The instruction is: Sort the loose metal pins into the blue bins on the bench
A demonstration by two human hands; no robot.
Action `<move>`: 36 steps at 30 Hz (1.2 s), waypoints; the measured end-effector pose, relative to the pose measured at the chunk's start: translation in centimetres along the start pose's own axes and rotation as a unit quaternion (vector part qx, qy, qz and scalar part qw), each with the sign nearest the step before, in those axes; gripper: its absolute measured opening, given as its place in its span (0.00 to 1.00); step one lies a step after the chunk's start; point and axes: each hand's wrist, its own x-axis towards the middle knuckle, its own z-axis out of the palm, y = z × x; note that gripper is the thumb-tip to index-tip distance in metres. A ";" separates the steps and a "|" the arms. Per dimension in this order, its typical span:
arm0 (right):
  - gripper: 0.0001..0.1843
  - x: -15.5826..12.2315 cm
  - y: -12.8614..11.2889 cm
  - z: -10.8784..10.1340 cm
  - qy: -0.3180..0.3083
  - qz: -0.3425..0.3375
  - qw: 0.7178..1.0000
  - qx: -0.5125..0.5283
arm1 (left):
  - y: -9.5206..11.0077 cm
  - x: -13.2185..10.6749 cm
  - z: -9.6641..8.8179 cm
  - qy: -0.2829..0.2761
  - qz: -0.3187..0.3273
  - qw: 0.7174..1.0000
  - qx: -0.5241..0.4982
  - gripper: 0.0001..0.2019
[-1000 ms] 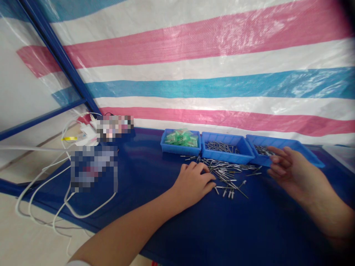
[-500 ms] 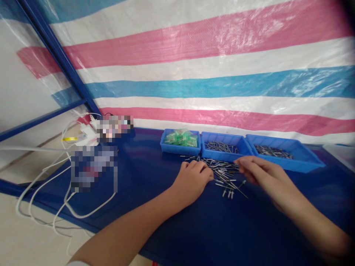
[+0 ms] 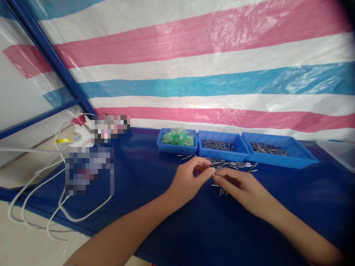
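Observation:
My left hand (image 3: 191, 176) and my right hand (image 3: 240, 186) meet fingertip to fingertip above the table. Between them is a small pale metal bit (image 3: 214, 174) that looks like a rivet, mostly covered by the fingers. Both hands are closed in a pinch; the left index finger curls above its thumb. Just behind the fingers a loose pile of silvery blind rivets (image 3: 231, 164) lies on the blue table (image 3: 222, 229). Several more rivets (image 3: 222, 191) lie in front, partly hidden under my right hand.
Three blue bins stand in a row behind the pile: one with green packets (image 3: 178, 138), a middle bin (image 3: 224, 153) and a right bin (image 3: 283, 159) holding small metal parts. White cables (image 3: 83, 218) and blurred items are at left. A striped sheet (image 3: 180, 88) hangs behind.
My right hand has moved left and nearer to me, away from the bins. My left hand has lifted off the pile, turned its thumb up, and met the right hand.

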 end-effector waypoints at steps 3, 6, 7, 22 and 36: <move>0.13 -0.1 -0.1 0.3 0.013 0.001 1.000 0.015 | 0.1 0.1 0.1 -0.018 -0.027 0.999 -0.039 0.09; 0.13 -0.1 -0.3 0.3 0.025 -0.004 1.000 0.017 | 0.3 0.1 0.1 -0.027 -0.030 0.997 -0.067 0.09; 0.12 0.0 -0.4 0.3 0.025 -0.007 1.000 0.017 | 0.3 0.1 0.1 -0.029 -0.029 0.997 -0.071 0.09; 0.10 -0.3 -0.4 -0.5 0.146 0.000 0.989 0.035 | -0.1 0.3 -0.3 -0.026 0.018 1.000 0.002 0.10; 0.16 0.4 2.0 -5.8 0.364 0.019 0.911 -0.193 | -0.3 0.0 -0.7 -0.106 0.113 0.938 0.311 0.16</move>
